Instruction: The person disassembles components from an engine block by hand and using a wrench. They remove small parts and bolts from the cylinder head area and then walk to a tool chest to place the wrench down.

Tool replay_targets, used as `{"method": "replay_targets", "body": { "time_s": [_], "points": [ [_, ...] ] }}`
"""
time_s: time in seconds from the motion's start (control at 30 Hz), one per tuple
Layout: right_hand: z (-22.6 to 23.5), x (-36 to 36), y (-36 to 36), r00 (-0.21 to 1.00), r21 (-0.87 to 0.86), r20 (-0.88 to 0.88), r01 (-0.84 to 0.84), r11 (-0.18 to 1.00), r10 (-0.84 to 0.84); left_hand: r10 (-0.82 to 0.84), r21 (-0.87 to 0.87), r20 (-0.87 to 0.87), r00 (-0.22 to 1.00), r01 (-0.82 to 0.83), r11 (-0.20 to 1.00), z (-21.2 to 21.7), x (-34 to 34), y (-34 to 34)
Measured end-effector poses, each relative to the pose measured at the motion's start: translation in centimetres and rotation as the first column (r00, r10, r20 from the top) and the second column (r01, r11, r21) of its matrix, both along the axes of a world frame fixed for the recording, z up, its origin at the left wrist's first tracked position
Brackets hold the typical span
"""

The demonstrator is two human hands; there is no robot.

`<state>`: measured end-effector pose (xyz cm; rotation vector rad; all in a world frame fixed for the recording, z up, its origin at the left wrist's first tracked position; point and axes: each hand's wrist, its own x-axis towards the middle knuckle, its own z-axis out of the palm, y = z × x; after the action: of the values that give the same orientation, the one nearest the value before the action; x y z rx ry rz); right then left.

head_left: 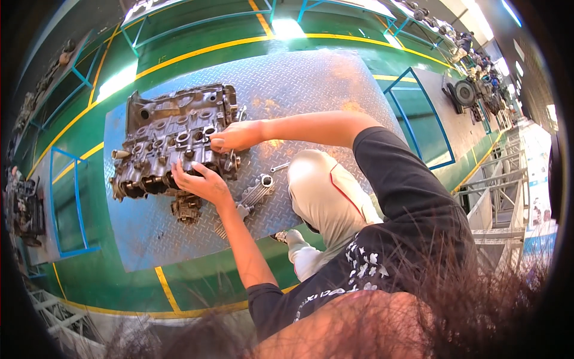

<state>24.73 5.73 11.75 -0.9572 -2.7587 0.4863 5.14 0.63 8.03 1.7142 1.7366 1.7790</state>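
Note:
A dark, greasy engine cylinder head (173,134) lies on a diamond-plate metal surface (305,78), its row of round ports facing up. My right hand (238,136) is closed at its right end, fingers curled down by the last port; whatever they grip is hidden. Against the near edge of the casting rests my left hand (202,181), fingers stretched and spread. Just beyond my right hand, a small shiny metal part (242,112) shows beside the casting. Below my left hand are a ribbed aluminium bracket (257,194) and a dark, greasy part (186,207).
A small wrench (279,167) lies on the plate by my bent knee (314,179). Blue-framed benches stand around: one at right (418,113) bears machine parts and a wheel (464,93), another at left (72,197) more parts. Yellow lines (167,290) cross the green floor.

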Motion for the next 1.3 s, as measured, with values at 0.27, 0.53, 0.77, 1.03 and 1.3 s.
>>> {"method": "replay_targets", "body": {
  "time_s": [0.27,0.53,0.77,1.03,1.3],
  "points": [
    [0.8,0.3,-0.3,0.996,-0.12,-0.08,0.02,0.993,-0.03,0.138,0.046,-0.082,0.987,-0.135,0.99,-2.3,-1.0,6.0],
    [-2.1,1.4,-0.4,0.966,-0.023,-0.236,0.105,0.994,-0.108,0.228,0.094,-0.115,0.967,-0.218,0.971,-2.8,-0.6,6.9],
    [-2.7,1.8,-0.6,0.998,0.133,-0.057,-0.027,0.991,0.034,0.235,0.138,-0.104,0.966,-0.22,0.966,-3.1,-0.6,6.8],
    [-3.3,1.3,-1.7,0.921,0.1,-0.379,0.132,0.986,-0.085,0.233,0.168,-0.091,0.968,-0.215,0.962,-3.4,-0.8,7.1],
    [-3.7,1.3,-1.5,0.958,0.032,-0.268,0.116,0.993,-0.103,0.239,0.165,-0.078,0.968,-0.224,0.961,-3.3,-0.8,6.8]
  ]
}}
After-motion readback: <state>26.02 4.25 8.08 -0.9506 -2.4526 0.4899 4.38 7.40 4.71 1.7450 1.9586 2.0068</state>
